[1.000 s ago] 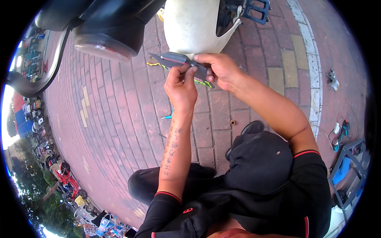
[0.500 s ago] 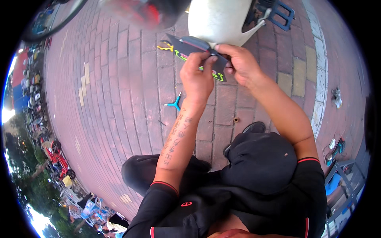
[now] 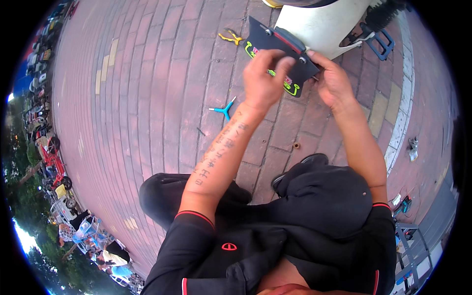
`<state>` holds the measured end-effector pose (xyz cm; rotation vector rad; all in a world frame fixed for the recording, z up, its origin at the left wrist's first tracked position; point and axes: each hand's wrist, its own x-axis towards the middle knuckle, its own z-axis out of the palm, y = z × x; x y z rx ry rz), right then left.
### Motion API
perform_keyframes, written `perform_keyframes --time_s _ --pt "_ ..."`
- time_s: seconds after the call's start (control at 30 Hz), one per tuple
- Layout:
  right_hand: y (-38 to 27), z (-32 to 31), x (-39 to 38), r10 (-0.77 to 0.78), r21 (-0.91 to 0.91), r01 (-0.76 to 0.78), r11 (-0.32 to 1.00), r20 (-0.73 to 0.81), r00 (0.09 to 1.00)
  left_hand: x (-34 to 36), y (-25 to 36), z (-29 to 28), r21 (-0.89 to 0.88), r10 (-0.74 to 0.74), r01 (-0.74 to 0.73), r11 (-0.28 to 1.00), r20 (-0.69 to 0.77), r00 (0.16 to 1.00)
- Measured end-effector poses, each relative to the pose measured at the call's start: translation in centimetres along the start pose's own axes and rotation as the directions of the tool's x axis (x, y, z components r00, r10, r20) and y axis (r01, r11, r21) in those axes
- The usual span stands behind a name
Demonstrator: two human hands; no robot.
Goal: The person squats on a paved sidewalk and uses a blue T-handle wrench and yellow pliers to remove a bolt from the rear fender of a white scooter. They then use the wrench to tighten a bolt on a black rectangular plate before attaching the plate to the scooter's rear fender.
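A flat black mud flap with green and pink trim lies against the end of a white fender. A dark and red strip runs along their join, with bolt heads at both ends. My right hand grips the flap's right corner, thumb on top near a bolt and fingers partly hidden beneath. Over the flap's middle, my left hand is loosely curled, thumb and forefinger apart and slightly blurred, with nothing visible between them. Yellow-handled pliers lie left of the flap; a blue three-way wrench lies nearer me.
Reddish brick paving surrounds the work. A small nut-like ring lies near my shoe. To the right are a crumpled silvery object, a teal power tool and a grey metal frame. Parked bikes line the left.
My left thumb and forefinger have come off the strip's right end and parted. In the picture, the flap and fender sit further right, and more of the flap's face shows.
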<state>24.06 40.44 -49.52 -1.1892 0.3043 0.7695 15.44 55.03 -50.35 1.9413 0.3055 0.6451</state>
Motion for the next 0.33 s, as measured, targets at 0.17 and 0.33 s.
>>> perform_keyframes --time_s 0.17,0.33 --pt "-0.1 0.3 0.0 0.008 0.003 -0.009 1.0 0.032 0.999 -1.1 -11.0 -6.6 0.339 -0.254 0.229 0.913 0.031 0.967" --pt "-0.1 -0.2 0.3 0.018 0.001 -0.018 1.0 0.05 0.999 -6.7 -17.1 -14.2 0.72 -0.401 0.053 0.692 0.322 0.857"
